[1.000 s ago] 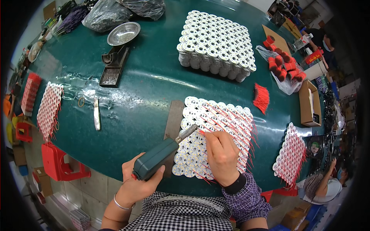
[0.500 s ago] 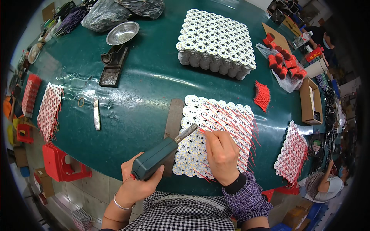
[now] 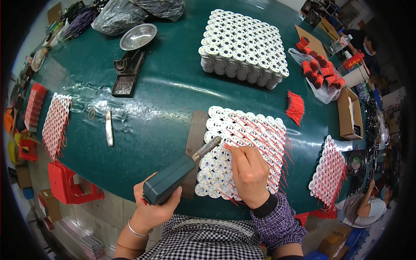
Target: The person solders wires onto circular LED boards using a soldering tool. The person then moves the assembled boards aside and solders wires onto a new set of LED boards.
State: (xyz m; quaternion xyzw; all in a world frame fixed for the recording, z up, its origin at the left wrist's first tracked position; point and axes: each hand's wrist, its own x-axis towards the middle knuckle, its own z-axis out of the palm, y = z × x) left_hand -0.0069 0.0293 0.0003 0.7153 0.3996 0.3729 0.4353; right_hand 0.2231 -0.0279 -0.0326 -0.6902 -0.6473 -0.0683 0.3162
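Observation:
My left hand is wrapped round a dark green soldering gun with a metal barrel. Its tip points at a panel of round white LED boards on the table before me. Red wires lie slantwise across the panel's middle and right, their ends hanging past the right edge. My right hand rests over the panel with thumb and forefinger pinched on a red wire; a short red end shows just beside the gun's tip. The palm hides part of the boards beneath.
A flat metal bar lies along the panel's left edge. Farther off stand a tall stack of white round boards, a red wire bundle and a metal bowl. Wired panels lie left and right. A person sits at far right.
The soldering gun has shifted slightly left, and its tip is a little farther up and away from the right fingertips. My right hand has hardly moved.

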